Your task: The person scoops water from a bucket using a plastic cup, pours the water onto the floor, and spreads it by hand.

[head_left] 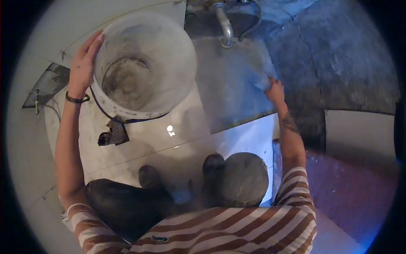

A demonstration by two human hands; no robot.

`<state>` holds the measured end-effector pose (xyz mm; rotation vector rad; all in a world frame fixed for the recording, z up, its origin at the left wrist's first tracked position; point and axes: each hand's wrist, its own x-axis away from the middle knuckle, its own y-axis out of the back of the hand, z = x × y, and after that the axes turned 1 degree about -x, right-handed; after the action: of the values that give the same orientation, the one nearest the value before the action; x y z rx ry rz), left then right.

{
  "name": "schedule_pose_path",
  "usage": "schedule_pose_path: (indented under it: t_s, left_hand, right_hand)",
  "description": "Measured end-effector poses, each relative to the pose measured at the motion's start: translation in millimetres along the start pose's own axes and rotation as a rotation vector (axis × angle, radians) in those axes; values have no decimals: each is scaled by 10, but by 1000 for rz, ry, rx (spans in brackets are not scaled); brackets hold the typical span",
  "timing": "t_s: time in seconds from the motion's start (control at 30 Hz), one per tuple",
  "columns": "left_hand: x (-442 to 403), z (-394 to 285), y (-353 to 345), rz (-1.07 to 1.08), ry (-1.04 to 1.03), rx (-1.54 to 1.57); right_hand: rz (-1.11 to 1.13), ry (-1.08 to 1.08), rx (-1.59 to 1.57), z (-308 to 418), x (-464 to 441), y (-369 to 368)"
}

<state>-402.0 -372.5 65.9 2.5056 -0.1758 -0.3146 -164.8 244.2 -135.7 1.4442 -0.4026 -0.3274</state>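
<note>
A big white bucket (pixel 186 67) is sitting in front of the person, on the left side, with its wide mouth facing up. Inside, a brown, murky patch is covering the bottom; I can't tell if it is dirty water or dried mud. A dark, broken ring is running around that patch. The bucket's walls are looking cloudy and smudged with grey, and little dark marks are dotting the rim. A thin black band is hugging the outside below the rim, and a crumpled dark scrap (pixel 120 132) is lying against it, near the pale shiny tiles (pixel 158 137).

The left hand (pixel 84 61) is touching the bucket's left edge, its fingers lying nearly straight and close together. Its thumb is hiding, so I can't tell if it is pinching the rim.

The right hand (pixel 275 91) is reaching to the right edge of a grey slab (pixel 230 80), well apart from the bucket. Its fingers are bending, but I can't tell if they are pinching anything. A bent metal pipe (pixel 225 27) is pointing down at the slab's far end.
</note>
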Motion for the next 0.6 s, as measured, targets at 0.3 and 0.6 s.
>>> schedule_pose_path:
  t_s: [0.3, 0.6]
  left_hand:
    - [40, -106, -49, 5, 51, 37]
    - [93, -46, -32, -56, -49, -103]
  right_hand:
    - [-91, 24, 228, 355, 12, -1059]
    - [-220, 190, -850, 1780, 498, -126]
